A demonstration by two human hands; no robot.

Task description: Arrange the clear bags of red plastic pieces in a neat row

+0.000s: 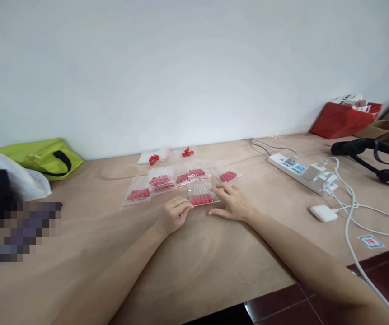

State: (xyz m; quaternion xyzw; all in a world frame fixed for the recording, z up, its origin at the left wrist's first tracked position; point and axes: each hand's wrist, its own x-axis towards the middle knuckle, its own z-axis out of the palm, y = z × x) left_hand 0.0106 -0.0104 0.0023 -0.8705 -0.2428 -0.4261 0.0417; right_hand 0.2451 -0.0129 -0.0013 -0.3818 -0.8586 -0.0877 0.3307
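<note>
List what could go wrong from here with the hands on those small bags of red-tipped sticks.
1. Both the left hand and the right hand touch the nearest bag; it lies close against the overlapping bags, so a pull may drag them out of place.
2. The loose red pieces near the wall could scatter if bumped.
3. White cables trail off the table edge by the right arm and may snag.

white wall, wooden table (red floor)

Head camera looks forward and down, near the table.
</note>
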